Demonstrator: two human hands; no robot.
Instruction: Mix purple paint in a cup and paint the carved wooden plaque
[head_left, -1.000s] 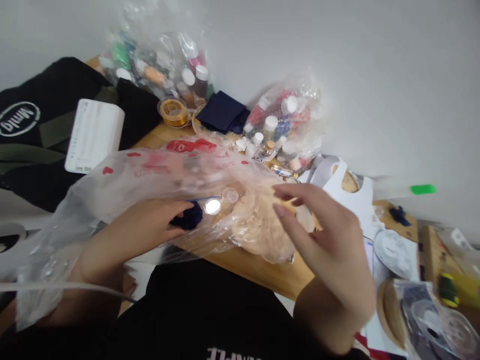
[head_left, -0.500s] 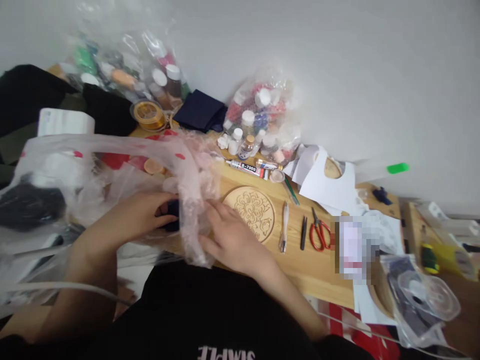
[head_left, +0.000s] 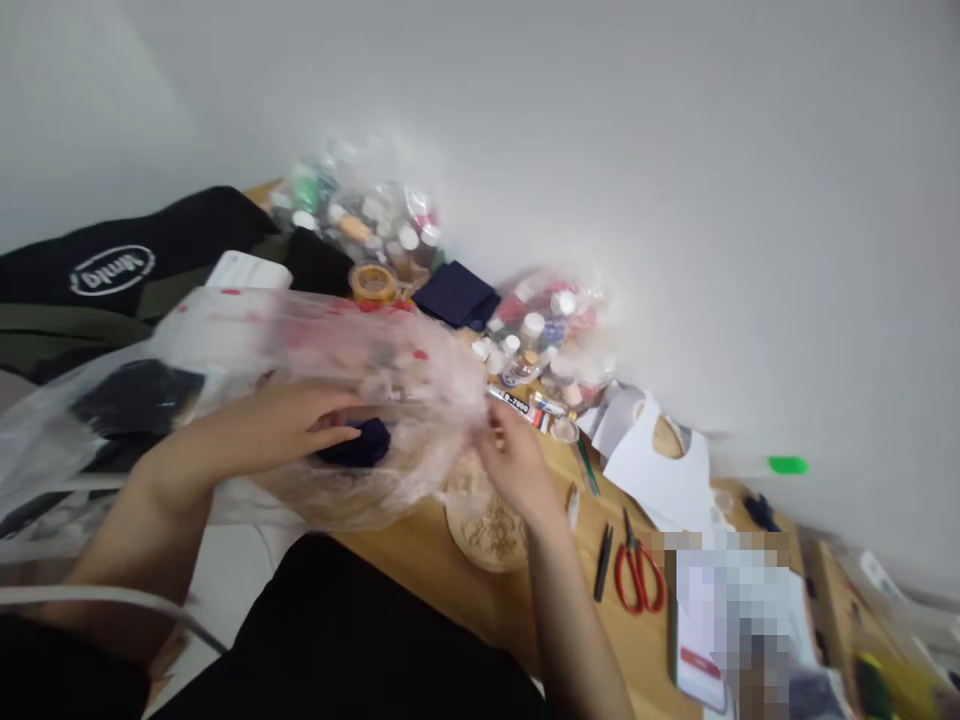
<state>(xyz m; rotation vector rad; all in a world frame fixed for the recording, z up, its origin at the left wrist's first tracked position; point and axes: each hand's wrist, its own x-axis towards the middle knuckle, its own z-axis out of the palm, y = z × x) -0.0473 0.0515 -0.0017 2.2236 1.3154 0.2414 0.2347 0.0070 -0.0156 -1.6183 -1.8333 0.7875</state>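
A large see-through plastic bag point(head_left: 420, 460) with red spots stretches across the left half of the desk. My left hand point(head_left: 292, 425) reaches into it, fingers closed on a dark navy folded cloth point(head_left: 364, 443) that shows blurred through the film. My right hand point(head_left: 514, 460) pinches the gathered edge of the bag at its right end, fingers closed. Just below that hand lies a round wooden disc point(head_left: 491, 530) carved with a flower pattern, partly hidden by the bag and the wrist.
Right of the disc lie black tweezers point(head_left: 603, 562), red-handled scissors point(head_left: 637, 575) and a phone point(head_left: 697, 630). Behind stand bagged bottles point(head_left: 555, 320), a glue tube point(head_left: 514, 402), a navy cloth stack point(head_left: 456, 293) and cut white paper point(head_left: 660, 465). A white cable point(head_left: 112, 597) crosses my left forearm.
My right hand has moved up and right, pulling the bag's edge over the disc. My left hand stays in the bag with the navy cloth. The view has tilted upward and left.
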